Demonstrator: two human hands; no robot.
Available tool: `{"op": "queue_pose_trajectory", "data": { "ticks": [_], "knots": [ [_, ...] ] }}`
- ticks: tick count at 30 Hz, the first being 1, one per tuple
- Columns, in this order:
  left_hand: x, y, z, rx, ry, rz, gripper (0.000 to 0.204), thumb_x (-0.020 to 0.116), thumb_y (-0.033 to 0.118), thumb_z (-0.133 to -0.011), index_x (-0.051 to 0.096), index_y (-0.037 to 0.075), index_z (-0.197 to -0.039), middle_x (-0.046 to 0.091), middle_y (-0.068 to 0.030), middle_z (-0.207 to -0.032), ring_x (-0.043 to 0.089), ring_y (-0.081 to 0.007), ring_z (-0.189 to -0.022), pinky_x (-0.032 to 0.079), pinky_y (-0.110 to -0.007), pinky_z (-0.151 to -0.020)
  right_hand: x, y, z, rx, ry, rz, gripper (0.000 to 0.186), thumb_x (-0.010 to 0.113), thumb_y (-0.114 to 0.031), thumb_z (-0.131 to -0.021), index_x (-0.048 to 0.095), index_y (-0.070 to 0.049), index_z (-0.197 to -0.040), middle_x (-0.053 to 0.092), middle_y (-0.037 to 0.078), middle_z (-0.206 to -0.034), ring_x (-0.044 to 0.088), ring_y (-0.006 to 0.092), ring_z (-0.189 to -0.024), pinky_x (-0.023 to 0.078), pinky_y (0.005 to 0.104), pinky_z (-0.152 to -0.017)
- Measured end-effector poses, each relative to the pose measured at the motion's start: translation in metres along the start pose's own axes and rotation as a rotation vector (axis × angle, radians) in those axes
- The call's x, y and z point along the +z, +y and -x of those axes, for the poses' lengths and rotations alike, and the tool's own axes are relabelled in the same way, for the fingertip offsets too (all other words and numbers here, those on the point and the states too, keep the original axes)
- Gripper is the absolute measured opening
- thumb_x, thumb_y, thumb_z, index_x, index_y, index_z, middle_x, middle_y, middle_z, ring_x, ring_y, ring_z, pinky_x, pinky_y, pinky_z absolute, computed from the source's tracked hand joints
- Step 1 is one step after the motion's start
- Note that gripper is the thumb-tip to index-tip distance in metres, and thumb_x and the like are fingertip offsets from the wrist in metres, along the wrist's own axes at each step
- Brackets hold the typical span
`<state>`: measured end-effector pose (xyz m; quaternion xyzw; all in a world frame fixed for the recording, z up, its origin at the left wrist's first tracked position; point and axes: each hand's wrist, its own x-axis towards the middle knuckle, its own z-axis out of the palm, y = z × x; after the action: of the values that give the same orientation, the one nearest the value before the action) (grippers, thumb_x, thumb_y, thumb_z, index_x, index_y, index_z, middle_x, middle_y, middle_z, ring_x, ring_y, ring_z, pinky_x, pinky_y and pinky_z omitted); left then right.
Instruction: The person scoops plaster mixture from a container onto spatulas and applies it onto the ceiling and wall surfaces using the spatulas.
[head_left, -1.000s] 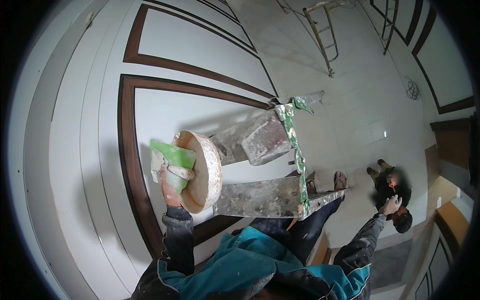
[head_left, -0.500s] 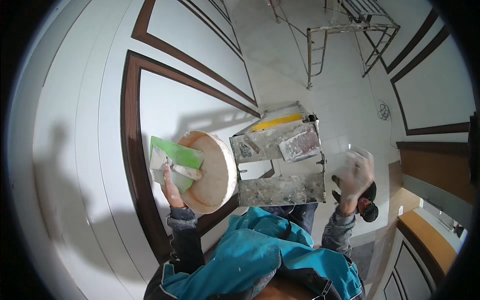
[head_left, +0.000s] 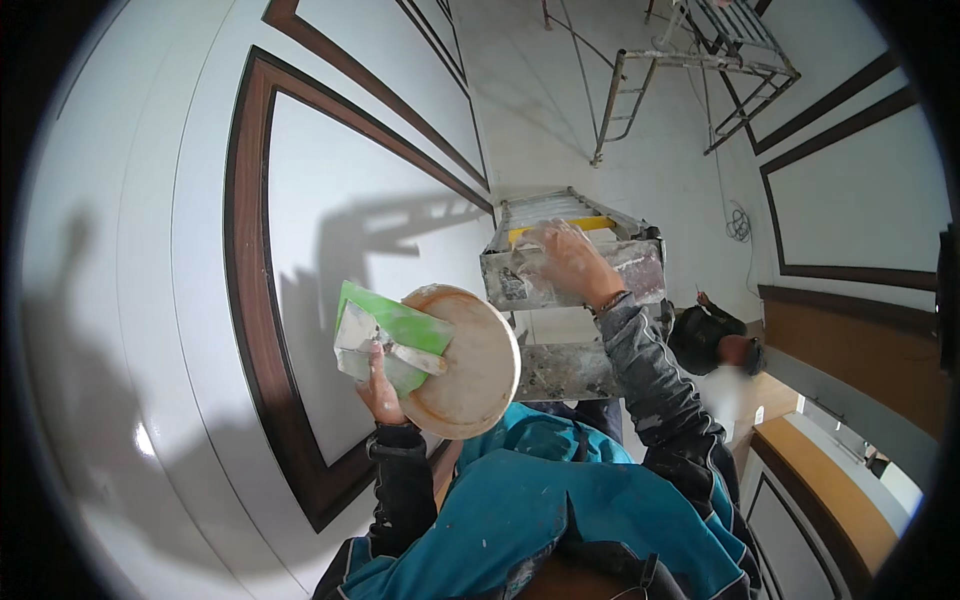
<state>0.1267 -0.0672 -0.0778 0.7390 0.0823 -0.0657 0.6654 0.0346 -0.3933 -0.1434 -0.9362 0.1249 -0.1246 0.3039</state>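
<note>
My left hand [head_left: 382, 390] is closed on a green putty board [head_left: 400, 318], with the thumb on top. A putty knife [head_left: 412, 356] with a pale handle and a smeared blade lies across the board. Both overlap the rim of a round bucket [head_left: 470, 370], caked inside with whitish residue; what supports it is hidden. My right hand [head_left: 570, 258] is over the top step of a stepladder [head_left: 515, 285], its fingers blurred, so I cannot tell whether they grip anything. Beside my right wrist, a maroon, dust-covered flat piece [head_left: 642, 265] lies on that step.
A white wall with brown-framed panels [head_left: 300, 270] stands close on my left. Beyond the ladder are a metal scaffold [head_left: 620, 105] and a coiled cable [head_left: 738, 222] on the floor. A person in dark clothes [head_left: 705, 335] is below at the right, near a brown-topped counter [head_left: 850, 330].
My right hand has swung in from the right side to above the ladder's top step. The left hand, board, putty knife and bucket appear slightly farther right in the view.
</note>
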Motion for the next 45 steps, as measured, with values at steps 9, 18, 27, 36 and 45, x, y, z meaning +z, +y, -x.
{"op": "queue_pose_trajectory", "data": {
  "ticks": [9, 18, 27, 36, 45],
  "knots": [
    [0.018, 0.027, -0.001, -0.031, -0.153, -0.065, 0.043, 0.070, 0.015, -0.088, 0.055, -0.005, -0.123, 0.061, -0.0093, -0.116, 0.057, -0.0182, -0.104, 0.045, -0.033, -0.094, -0.040, -0.032, -0.036, 0.348, -0.163, -0.533, 0.036, 0.074, -0.019, -0.079, 0.064, -0.001, -0.108, 0.069, 0.012, -0.091, 0.065, 0.0197, -0.076, 0.052, 0.0314, -0.072],
    [0.032, 0.046, 0.003, 0.000, -0.348, 0.077, 0.049, 0.071, 0.016, -0.087, 0.052, -0.008, -0.126, 0.060, -0.0135, -0.122, 0.059, -0.0216, -0.106, 0.048, -0.035, -0.092, -0.117, -0.090, 0.052, 0.509, 0.679, -1.176, 0.014, 0.062, -0.004, -0.090, 0.060, 0.000, -0.104, 0.067, 0.006, -0.095, 0.064, 0.0124, -0.087, 0.051, 0.0248, -0.077],
    [0.030, 0.043, -0.007, 0.067, -0.444, -0.057, 0.041, 0.070, 0.015, -0.088, 0.058, -0.010, -0.118, 0.064, -0.0150, -0.114, 0.063, -0.0226, -0.097, 0.053, -0.034, -0.084, -0.072, 0.001, 0.198, 0.797, 1.399, -1.302, 0.014, 0.063, -0.009, -0.089, 0.064, -0.004, -0.102, 0.065, 0.005, -0.098, 0.064, 0.0171, -0.081, 0.057, 0.0333, -0.071],
    [0.031, 0.050, 0.003, 0.053, -0.441, 0.010, 0.050, 0.068, 0.013, -0.089, 0.048, -0.008, -0.129, 0.060, -0.0170, -0.121, 0.062, -0.0245, -0.102, 0.055, -0.037, -0.086, -0.024, 0.092, 0.231, 1.017, 1.418, -1.410, 0.018, 0.056, -0.018, -0.092, 0.058, -0.009, -0.107, 0.063, 0.010, -0.111, 0.062, 0.0288, -0.100, 0.053, 0.0474, -0.083],
    [0.022, 0.047, -0.007, -0.078, -0.458, 0.056, 0.051, 0.069, 0.012, -0.087, 0.047, -0.006, -0.130, 0.058, -0.0151, -0.124, 0.060, -0.0242, -0.106, 0.053, -0.039, -0.089, -0.025, 0.081, 0.204, 1.162, 1.228, -1.245, 0.025, 0.058, -0.013, -0.087, 0.061, -0.007, -0.112, 0.065, 0.007, -0.105, 0.062, 0.0205, -0.092, 0.053, 0.0386, -0.076]
  ]
}}
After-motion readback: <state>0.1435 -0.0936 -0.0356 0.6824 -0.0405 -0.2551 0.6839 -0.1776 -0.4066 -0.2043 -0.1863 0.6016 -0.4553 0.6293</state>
